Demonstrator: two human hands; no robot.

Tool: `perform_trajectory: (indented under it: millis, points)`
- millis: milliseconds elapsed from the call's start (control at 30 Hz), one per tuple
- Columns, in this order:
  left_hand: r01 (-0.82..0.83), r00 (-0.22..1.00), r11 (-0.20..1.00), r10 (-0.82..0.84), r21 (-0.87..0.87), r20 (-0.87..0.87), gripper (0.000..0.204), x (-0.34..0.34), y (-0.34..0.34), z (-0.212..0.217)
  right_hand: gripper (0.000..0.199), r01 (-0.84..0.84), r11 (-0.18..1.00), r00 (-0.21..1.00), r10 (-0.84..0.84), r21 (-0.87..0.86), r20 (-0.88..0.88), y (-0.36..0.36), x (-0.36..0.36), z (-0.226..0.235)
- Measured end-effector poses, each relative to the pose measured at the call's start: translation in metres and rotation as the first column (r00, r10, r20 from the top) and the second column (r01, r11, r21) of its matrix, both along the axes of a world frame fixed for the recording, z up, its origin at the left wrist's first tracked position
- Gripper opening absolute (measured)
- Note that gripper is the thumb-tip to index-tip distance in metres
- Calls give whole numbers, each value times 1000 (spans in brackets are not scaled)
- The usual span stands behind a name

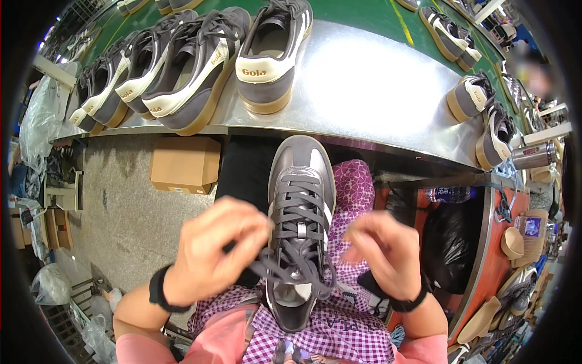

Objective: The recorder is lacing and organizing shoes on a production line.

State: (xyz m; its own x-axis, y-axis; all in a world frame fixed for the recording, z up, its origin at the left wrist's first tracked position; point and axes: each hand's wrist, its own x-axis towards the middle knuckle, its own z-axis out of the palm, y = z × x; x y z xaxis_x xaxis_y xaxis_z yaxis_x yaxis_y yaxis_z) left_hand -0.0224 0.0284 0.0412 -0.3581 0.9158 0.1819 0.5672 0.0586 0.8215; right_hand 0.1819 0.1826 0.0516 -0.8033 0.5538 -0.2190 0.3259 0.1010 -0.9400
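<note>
Two hands work a grey shoe on the lap: left hand pinching its laces, right hand blurred, grip unclear, so the shoe may slide off.

Left hand fingers pinched, right hand curled, wrists banded

one head-worn fisheye view looks steeply down, close over the lap, with the metal workbench curving across the upper frame.
</note>
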Motion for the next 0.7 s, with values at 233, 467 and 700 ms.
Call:
perform_trajectory:
  millis: [233,467,700]
  points:
    - [143,931,982,-175,-121,-321,12,-11,48,-5,10,-61,796,996,85,602,-11,18,-60,-37]
    - [323,892,939,-343,-114,-296,19,-26,52,-8,11,-11,829,998,41,559,-41,17,-55,-35]
    - [226,855,946,-307,-232,-419,22,-9,44,16,22,-193,705,954,298,682,-38,7,-49,-17]
